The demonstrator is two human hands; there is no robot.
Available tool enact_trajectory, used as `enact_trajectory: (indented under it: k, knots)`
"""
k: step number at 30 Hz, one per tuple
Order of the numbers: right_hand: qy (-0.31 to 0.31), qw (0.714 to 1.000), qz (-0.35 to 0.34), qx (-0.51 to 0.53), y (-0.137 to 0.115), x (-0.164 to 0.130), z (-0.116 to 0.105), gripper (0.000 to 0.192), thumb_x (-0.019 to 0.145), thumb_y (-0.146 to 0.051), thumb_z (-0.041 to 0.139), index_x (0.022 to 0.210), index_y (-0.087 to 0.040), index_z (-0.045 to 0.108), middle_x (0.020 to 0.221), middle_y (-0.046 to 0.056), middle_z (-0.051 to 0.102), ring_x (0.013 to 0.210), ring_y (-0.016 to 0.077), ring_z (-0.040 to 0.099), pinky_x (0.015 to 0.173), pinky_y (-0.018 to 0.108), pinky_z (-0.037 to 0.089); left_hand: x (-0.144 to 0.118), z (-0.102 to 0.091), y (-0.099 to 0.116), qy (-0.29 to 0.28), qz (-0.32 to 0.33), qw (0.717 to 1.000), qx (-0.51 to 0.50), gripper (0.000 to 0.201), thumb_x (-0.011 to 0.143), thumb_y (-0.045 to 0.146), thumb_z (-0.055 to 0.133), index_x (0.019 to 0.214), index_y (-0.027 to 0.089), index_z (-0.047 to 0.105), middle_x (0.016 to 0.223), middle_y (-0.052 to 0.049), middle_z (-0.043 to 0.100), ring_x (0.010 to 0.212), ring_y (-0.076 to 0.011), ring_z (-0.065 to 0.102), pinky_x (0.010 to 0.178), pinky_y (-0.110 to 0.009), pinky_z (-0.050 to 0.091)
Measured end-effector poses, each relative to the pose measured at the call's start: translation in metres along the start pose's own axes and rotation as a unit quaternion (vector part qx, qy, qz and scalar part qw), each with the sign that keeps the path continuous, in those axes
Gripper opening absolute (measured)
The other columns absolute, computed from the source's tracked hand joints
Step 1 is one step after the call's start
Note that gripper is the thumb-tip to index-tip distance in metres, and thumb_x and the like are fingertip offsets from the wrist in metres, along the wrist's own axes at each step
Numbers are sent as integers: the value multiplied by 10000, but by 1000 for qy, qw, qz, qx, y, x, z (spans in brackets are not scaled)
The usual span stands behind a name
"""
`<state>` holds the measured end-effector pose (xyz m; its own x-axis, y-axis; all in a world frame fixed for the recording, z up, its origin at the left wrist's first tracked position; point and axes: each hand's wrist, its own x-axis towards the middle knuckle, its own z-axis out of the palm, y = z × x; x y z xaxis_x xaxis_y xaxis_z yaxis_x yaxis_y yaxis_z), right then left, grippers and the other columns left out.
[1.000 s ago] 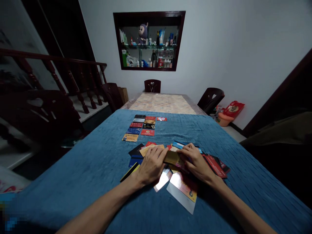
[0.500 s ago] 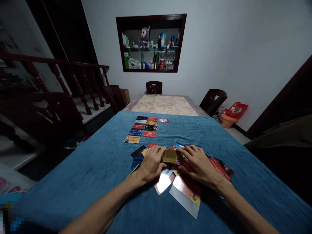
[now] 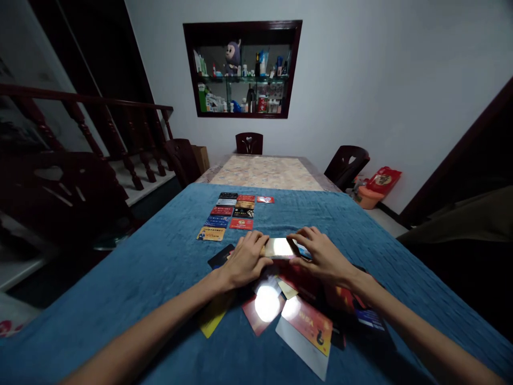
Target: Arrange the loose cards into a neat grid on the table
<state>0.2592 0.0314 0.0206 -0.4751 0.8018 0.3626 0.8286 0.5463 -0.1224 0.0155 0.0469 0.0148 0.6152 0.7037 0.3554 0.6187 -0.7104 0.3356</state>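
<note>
Gold card (image 3: 280, 248) sits between the two hands, lifted a little above the loose pile of cards (image 3: 296, 307) on the tabletop (image 3: 120, 278), which is covered in blue cloth. Its face catches the light and shines pale. In the head view, the left hand (image 3: 244, 260) closes on the card's left end, fingers curled over the top edge and thumb underneath. The right hand (image 3: 320, 255) pinches the right end the same way, fingers spread across the far edge. Both hands are partly closed around this one card, and it spans the gap between them, level and lengthwise. Just below the hands lie a red card with a bright glare, an orange-and-red card and a yellow card. Farther off, well apart from the hands, rows of cards (image 3: 230, 214) are laid flat and neat.
</note>
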Motion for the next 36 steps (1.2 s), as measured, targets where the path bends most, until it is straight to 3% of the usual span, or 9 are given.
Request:
enact_trajectory:
  k: [6,14,25,36]
  knots:
    - [1,1000,-16,7,18,31,3,439,852,-433,637,1237,-222,611,1125,126,602,996,264,508,811,402,450,29,-2,-27,2,13,1000,6,343,812,249,633,1140,175,567,1141,-106,556,1044,-257,546,933,-432,483]
    - [-36,999,-3,7,51,78,20,467,836,-379,659,1248,-170,598,1134,134,579,1041,268,499,858,388,450,75,-7,-62,-50,-7,992,112,370,831,264,613,1183,163,556,1206,-131,549,1140,-302,490,943,-476,446]
    - [-71,995,62,-21,100,140,50,407,836,-418,676,1172,-187,659,1180,137,580,1068,281,502,873,371,436,147,11,-111,-132,-29,978,157,349,856,299,569,1183,180,578,1267,-144,555,1211,-337,423,988,-566,369]
    - [-87,992,94,-11,124,169,74,373,845,-358,670,1153,-148,676,1204,149,624,1085,272,552,917,328,413,175,27,-138,-152,-55,970,181,314,868,308,540,1141,166,602,1287,-159,533,1233,-344,403,998,-603,360]
